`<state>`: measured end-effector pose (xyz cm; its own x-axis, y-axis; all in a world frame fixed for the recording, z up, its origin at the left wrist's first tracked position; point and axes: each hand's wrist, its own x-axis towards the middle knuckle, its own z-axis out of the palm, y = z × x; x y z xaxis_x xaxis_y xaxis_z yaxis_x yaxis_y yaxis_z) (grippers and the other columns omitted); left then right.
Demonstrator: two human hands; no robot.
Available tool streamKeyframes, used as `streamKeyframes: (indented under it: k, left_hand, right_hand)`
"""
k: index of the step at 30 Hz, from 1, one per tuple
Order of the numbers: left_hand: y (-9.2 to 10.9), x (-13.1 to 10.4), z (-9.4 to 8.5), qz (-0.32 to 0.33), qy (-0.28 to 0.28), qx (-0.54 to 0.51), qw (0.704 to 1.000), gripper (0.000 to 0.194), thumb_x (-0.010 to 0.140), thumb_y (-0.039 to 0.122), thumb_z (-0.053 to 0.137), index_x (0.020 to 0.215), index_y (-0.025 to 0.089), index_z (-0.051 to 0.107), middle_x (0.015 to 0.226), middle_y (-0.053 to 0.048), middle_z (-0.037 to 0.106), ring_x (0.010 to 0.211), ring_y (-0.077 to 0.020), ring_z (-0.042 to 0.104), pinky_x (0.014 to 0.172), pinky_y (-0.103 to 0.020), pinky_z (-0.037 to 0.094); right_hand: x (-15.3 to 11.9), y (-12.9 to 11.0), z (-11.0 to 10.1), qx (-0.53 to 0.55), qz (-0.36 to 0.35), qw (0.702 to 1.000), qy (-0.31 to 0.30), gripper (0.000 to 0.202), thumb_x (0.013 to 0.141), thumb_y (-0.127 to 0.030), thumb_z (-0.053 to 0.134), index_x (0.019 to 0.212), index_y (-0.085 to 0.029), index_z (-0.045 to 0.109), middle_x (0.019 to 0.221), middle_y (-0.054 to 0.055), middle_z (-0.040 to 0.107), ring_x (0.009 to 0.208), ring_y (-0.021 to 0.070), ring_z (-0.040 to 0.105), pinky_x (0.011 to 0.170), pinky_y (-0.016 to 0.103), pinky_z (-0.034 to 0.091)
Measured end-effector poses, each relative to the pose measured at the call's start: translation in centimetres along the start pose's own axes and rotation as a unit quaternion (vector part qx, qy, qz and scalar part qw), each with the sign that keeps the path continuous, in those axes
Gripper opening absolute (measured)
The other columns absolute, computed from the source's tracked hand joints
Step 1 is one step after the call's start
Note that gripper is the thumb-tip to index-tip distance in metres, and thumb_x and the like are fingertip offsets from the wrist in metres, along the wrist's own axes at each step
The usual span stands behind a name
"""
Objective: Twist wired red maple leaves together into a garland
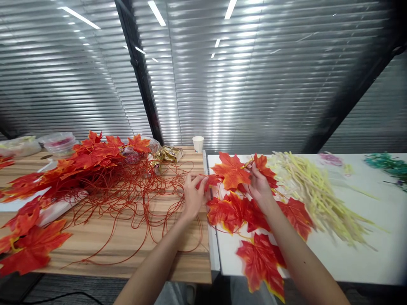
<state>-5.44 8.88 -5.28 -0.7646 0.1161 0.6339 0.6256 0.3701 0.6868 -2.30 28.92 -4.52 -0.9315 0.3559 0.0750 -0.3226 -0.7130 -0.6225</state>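
Note:
My left hand (193,194) is closed in a pinch on a thin red cord (207,175), at the seam between the two tables. My right hand (260,186) grips a red-orange artificial maple leaf (232,170) by its yellowish stem, a little above the white table. More maple leaves (261,257) hang and lie below my hands, one cluster reaching past the table's front edge. Left of my left hand spreads a loose tangle of red cord (140,190). My fingers partly hide where cord and stem meet.
A pile of maple leaves (90,157) covers the wooden table's left side, near clear plastic containers (59,143). Gold-wrapped packets (171,153) and a paper cup (198,144) stand at the back. Pale yellow strands (314,192) and green sprigs (389,165) lie on the right.

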Motion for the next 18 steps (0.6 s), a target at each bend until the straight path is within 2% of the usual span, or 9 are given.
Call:
streamKeyframes:
  k: [4,7,12,14,18]
  left_hand:
    - [0.1,0.0,-0.3,0.086,0.067,0.051,0.993,0.015,0.081,0.024,0.051,0.082,0.019,0.066,0.083,-0.004,0.05,0.083,-0.0129,0.045,0.075,-0.026,0.038]
    - [0.1,0.0,-0.4,0.108,0.083,0.066,0.988,0.014,0.08,0.022,0.053,0.081,0.019,0.066,0.082,-0.004,0.05,0.082,-0.0131,0.044,0.074,-0.027,0.038]
    - [-0.3,0.0,-0.1,0.069,0.086,0.029,0.993,0.013,0.079,0.022,0.052,0.08,0.018,0.065,0.083,-0.004,0.049,0.08,-0.0121,0.046,0.072,-0.025,0.039]
    - [-0.3,0.1,-0.1,0.042,0.091,0.005,0.995,0.013,0.08,0.023,0.052,0.079,0.018,0.064,0.081,-0.003,0.048,0.079,-0.0115,0.047,0.071,-0.024,0.039]
    - [-0.3,0.3,-0.3,0.0,0.106,-0.026,0.994,0.015,0.08,0.027,0.052,0.079,0.017,0.064,0.081,-0.003,0.048,0.078,-0.0111,0.048,0.073,-0.023,0.04]
  right_hand:
    - [0.0,0.3,-0.1,-0.013,0.035,0.999,0.01,0.022,0.066,-0.033,0.07,0.073,-0.019,0.055,0.068,-0.005,0.059,0.062,0.0061,0.056,0.062,0.018,0.049]
    - [0.5,0.8,-0.6,-0.031,0.067,0.997,0.03,0.023,0.065,-0.031,0.07,0.078,-0.019,0.057,0.07,-0.005,0.06,0.059,0.0052,0.056,0.056,0.016,0.049]
    - [1.3,1.8,-1.5,-0.084,0.104,0.988,0.076,0.01,0.068,-0.014,0.064,0.072,-0.016,0.055,0.058,-0.007,0.054,0.041,0.0005,0.043,0.037,0.009,0.04]
    - [1.4,2.0,-1.6,-0.098,0.116,0.984,0.092,0.007,0.07,-0.009,0.059,0.07,-0.015,0.055,0.06,-0.005,0.056,0.044,0.0015,0.048,0.042,0.009,0.045]
    - [1.4,2.0,-1.4,-0.089,0.121,0.983,0.106,0.009,0.074,-0.006,0.053,0.073,-0.014,0.056,0.075,0.001,0.062,0.066,0.0069,0.061,0.061,0.013,0.055]
